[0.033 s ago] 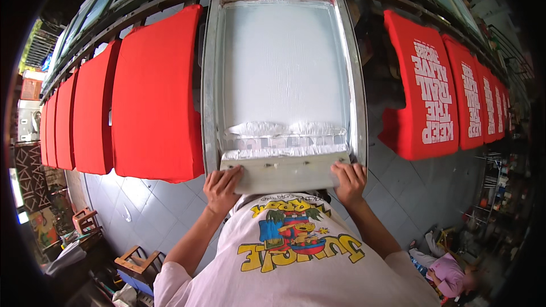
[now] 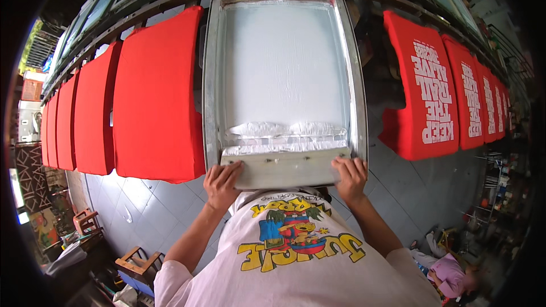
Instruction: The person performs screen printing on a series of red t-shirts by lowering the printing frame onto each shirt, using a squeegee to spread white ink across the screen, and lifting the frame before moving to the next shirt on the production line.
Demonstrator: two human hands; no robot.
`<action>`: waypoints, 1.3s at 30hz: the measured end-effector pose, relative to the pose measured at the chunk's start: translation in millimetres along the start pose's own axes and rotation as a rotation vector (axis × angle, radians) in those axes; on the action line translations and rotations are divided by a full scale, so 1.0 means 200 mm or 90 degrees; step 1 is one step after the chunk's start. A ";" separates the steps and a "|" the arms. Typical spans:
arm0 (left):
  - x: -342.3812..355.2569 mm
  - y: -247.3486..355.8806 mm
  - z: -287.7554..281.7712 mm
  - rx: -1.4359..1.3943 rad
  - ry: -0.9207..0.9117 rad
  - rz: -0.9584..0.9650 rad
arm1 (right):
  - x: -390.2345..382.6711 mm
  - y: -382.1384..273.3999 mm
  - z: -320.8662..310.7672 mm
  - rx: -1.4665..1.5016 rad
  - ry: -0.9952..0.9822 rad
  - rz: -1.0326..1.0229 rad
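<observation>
A screen printing frame (image 2: 356, 79) in metal, hinged at its far end, lies in front of me, its mesh (image 2: 284, 62) coated white, with ridges of white ink (image 2: 261, 129) near its near end. A wide squeegee (image 2: 284, 173) with a pale bar spans that end, white ink along its far edge. My left hand (image 2: 222, 185) is closed on the squeegee's left end, and my right hand (image 2: 350, 179) is closed on its right end, fingertips on top.
Red fabric-covered boards line both sides: plain ones (image 2: 153, 96) left, white-printed ones (image 2: 421, 85) right. A dark rail (image 2: 153, 0) runs behind. Below are grey floor tiles (image 2: 148, 210), a wooden chair (image 2: 133, 261) at lower left, another person in pink (image 2: 449, 273) at lower right, and cluttered shelving.
The squeegee and both my hands have shifted very slightly away from me, toward the far end of the frame.
</observation>
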State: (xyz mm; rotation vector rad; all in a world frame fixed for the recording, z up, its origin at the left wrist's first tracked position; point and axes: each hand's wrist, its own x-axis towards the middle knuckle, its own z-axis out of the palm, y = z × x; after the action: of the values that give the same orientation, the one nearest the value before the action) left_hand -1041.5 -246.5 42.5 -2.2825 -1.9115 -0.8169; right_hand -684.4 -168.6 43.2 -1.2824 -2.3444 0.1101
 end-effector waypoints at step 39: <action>2.31 -1.14 0.51 0.133 -0.310 -0.071 | 2.42 0.86 0.34 -0.085 -0.354 0.060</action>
State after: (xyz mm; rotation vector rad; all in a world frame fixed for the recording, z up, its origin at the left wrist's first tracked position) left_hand -1174.0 259.3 84.8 -2.4165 -2.1935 -0.0488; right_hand -801.7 332.4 106.7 -1.5883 -2.7862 0.3919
